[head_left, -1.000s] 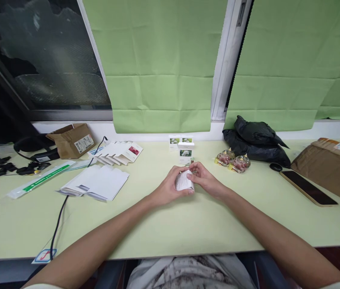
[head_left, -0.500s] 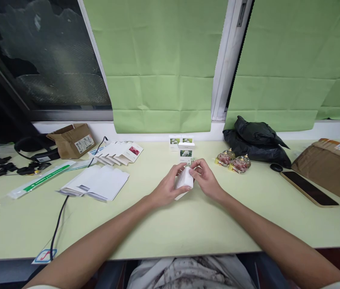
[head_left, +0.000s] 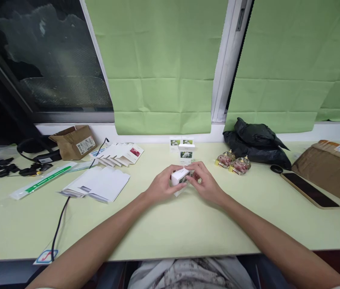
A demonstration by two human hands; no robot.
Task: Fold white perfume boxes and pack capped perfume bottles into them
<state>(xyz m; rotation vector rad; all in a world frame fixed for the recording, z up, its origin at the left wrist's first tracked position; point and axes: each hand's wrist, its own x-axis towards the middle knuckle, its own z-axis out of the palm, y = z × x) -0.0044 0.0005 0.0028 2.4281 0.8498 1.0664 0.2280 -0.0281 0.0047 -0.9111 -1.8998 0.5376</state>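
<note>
Both my hands meet over the middle of the pale green table (head_left: 170,233). Between them is a small white box (head_left: 179,175) with a flower picture on one face. My left hand (head_left: 161,187) grips the box from the left, fingers curled around it. From the right, my right hand (head_left: 205,183) pinches its near end with the fingertips. Just behind my hands stand three more small white boxes (head_left: 185,149) with flower pictures, one stacked in front of the other two.
Flat white cartons (head_left: 97,183) and a fanned stack of cartons (head_left: 118,153) lie at the left, by a brown cardboard box (head_left: 74,141) and a black cable (head_left: 60,218). At the right are two round bottles (head_left: 232,161), a black bag (head_left: 257,140), a phone (head_left: 308,188) and a brown parcel (head_left: 332,168).
The white box has been turned in my hands, from standing on end to lying flatter with a top face up. Both hands stayed in the same place.
</note>
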